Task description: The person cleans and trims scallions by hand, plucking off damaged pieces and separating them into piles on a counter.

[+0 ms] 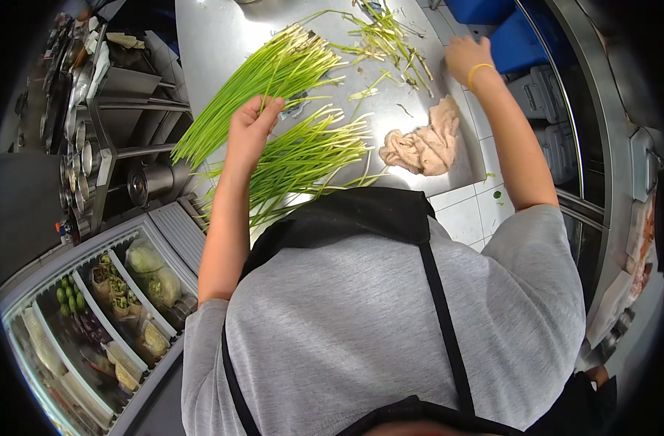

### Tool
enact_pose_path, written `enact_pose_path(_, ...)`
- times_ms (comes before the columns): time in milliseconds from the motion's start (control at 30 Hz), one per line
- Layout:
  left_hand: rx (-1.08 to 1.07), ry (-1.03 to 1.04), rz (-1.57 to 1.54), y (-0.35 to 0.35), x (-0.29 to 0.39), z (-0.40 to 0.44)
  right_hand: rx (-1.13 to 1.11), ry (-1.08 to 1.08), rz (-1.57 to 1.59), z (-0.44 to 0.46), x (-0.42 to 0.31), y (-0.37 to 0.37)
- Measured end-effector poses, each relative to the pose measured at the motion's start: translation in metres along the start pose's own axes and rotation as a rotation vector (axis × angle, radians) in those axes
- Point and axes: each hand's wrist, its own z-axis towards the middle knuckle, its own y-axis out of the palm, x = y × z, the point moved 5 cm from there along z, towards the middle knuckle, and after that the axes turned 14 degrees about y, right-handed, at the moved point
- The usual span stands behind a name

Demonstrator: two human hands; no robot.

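The person's left hand (255, 125) is raised over the steel table (215, 29), thumb and fingertips pressed together on what looks like a thin green stalk (276, 73), which slants up and away across the far bunch (244, 91) of long green stalks. That bunch lies at an angle on the table, its pale ends gathered toward the far right and its green tips toward the near left. The near bunch (310, 151) lies closer to the person's apron (353, 211), its pale ends also pointing right. The right hand (468, 59), with a yellow band (481, 69) at the wrist, reaches out past the table's right edge, near a blue bin (517, 43); its fingers are partly hidden, so whether it holds anything cannot be told. Loose trimmings (390, 40) lie scattered at the far right of the table, beyond a crumpled tan cloth (428, 144) near the right edge. To the left are a metal pot (149, 183) and a display cooler (157, 374) holding packaged vegetables.
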Motion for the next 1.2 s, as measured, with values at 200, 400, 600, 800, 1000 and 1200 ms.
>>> enact_pose_path(200,-0.01,-0.01,0.001,0.007,0.0,0.001,0.14,0.077,0.576,-0.021,0.017,-0.011)
enact_pose_path(400,-0.065,0.003,-0.032,0.019,0.009,0.004,0.666,-0.368,1.068,-0.09,-0.065,-0.082)
enact_pose_path(600,-0.069,0.004,-0.096,0.021,0.016,-0.001,0.686,-0.572,1.11,-0.104,-0.12,-0.096)
enact_pose_path(800,-0.061,0.03,0.253,-0.008,0.052,-0.025,0.574,-0.498,1.186,-0.078,-0.089,-0.081)
enact_pose_path(1000,-0.438,0.121,0.793,0.004,0.007,-0.052,0.523,-0.344,1.11,-0.02,-0.091,-0.065)
enact_pose_path(1200,-0.511,0.11,0.746,0.011,0.033,-0.049,0.487,-0.427,0.896,0.022,-0.143,-0.091)
